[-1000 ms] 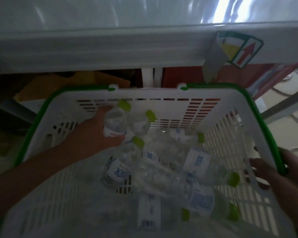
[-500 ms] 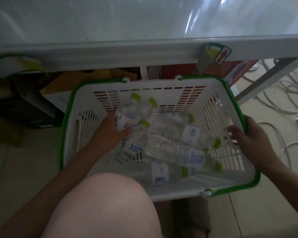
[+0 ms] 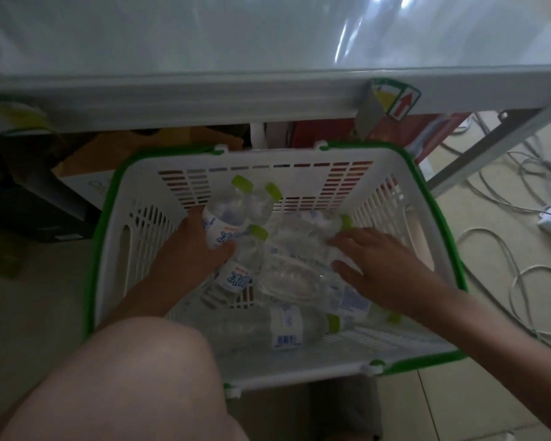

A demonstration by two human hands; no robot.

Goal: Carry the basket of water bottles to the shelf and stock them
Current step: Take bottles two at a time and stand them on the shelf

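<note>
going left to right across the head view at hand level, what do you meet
basket left wall → left hand gripping a bottle → right hand reaching onto the bottles → basket right wall → cables on the floor

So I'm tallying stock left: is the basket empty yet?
Not empty. Several water bottles lie inside the basket, and the left hand grips one bottle.

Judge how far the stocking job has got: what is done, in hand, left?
Done: the white plastic basket with green rim sits on the floor before the pale metal shelf. In hand: the left hand grips a clear green-capped water bottle; the right hand reaches onto another. Left: no bottle is seen on the shelf; several lie in the basket.
</note>
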